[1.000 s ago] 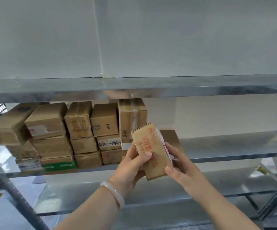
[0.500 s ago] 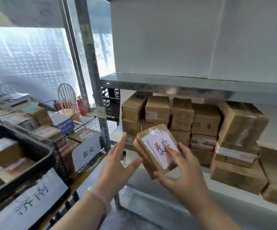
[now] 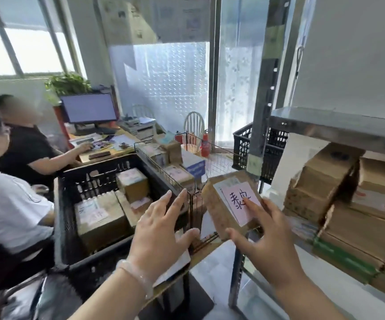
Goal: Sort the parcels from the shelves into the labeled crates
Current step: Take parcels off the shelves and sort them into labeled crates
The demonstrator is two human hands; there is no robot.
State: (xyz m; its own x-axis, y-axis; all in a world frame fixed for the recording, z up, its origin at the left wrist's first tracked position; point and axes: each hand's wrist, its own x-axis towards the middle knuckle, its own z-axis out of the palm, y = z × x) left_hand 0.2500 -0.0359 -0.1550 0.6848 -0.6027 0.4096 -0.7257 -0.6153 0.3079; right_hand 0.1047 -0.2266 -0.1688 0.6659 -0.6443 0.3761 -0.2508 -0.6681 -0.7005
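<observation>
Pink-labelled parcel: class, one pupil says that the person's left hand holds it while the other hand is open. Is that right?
No. The head view shows the right hand holding the pink-labelled parcel, with its fingers on the label. The other hand, the left hand, is open.

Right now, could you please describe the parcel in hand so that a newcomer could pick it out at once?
Find the grey metal shelf rack on the right, stacked with brown cardboard boxes. Between it and the black plastic crate, the right hand holds a small brown cardboard parcel. It alone is off any surface, tilted, its pink handwritten label facing the camera.
</observation>
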